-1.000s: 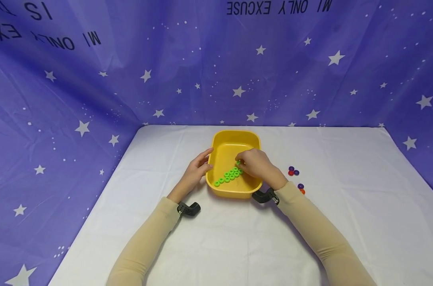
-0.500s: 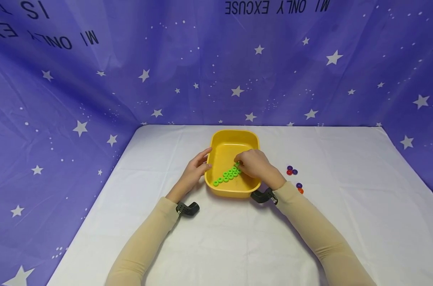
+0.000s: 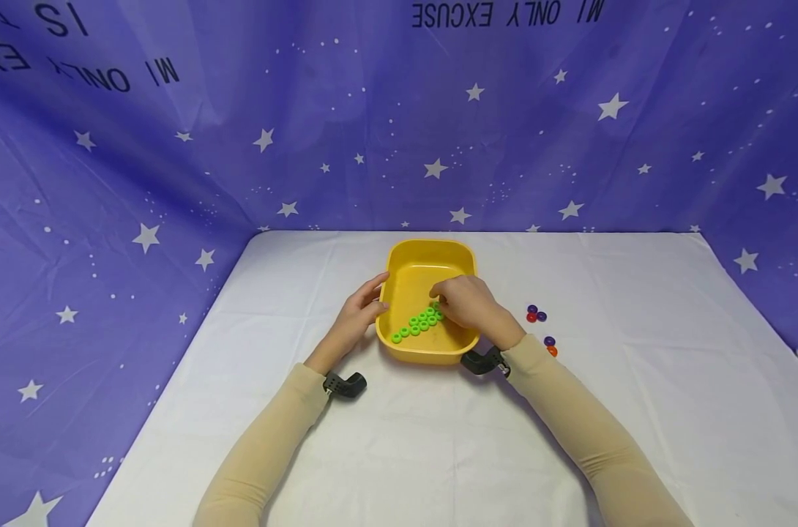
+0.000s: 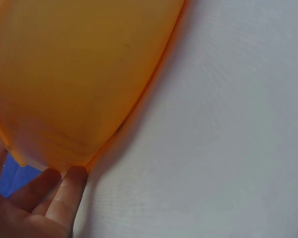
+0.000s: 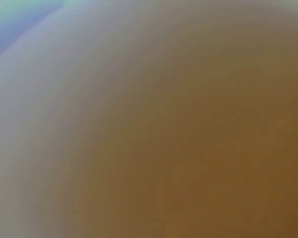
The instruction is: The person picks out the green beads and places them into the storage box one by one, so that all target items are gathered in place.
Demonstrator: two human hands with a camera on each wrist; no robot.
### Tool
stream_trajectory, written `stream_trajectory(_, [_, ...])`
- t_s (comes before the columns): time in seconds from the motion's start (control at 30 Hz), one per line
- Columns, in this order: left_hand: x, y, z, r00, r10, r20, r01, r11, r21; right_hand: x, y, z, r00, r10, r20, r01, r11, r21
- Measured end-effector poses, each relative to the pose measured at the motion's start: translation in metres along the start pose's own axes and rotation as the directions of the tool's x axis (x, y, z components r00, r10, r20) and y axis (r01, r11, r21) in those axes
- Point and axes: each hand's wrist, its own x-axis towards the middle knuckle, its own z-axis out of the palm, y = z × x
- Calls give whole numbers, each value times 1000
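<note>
A yellow plastic tray (image 3: 427,252) stands on the white cloth. Inside it, several small green ring beads (image 3: 423,326) lie flat in slanting rows, side by side. My right hand (image 3: 468,301) reaches over the tray's right rim, fingers curled, and its fingertips hold a green bead (image 3: 435,306) at the upper end of the rows. The thumb is mostly hidden behind the hand. At the left side, my left hand (image 3: 359,311) steadies the tray, its fingers extended against the outer wall. In the left wrist view, those fingertips (image 4: 77,173) touch the orange-looking wall. The right wrist view is a blur.
Right of the tray, purple and red beads (image 3: 536,315) lie in a small cluster. Nearer the right sleeve are a purple bead (image 3: 549,341) and an orange bead (image 3: 552,351). A purple star-patterned curtain (image 3: 438,132) hangs behind the table and along both sides.
The green bead at the right fingertips has shifted slightly toward the front, closer to the rows. Both hands stay nearly in place; the whole view drifts a little left.
</note>
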Motion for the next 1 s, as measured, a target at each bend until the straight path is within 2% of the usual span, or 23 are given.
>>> stream_trajectory(0.07, [-4,6,1,1000,2,-2,-2,1000,1,0,0,0,1000,0,-8,0,1000,9])
stream_trajectory(0.17, [-4,5,1,1000,5,-6,-5,1000,-1,0,1,1,1000,1,-20,0,1000,18])
stream_trajectory(0.43, [15,-28,-1,999,20,-28,-20,1000,-10,1,2,2,1000,2,-22,-2,1000,13])
stream_trajectory(0.73, [15,-29,-2,999,29,-27,-29,1000,1,1,3,3,998,-38,-40,39,999,20])
stream_trajectory(1.0, [13,-29,-2,1000,19,-19,-19,1000,2,-1,2,1,999,-30,-30,31,999,27])
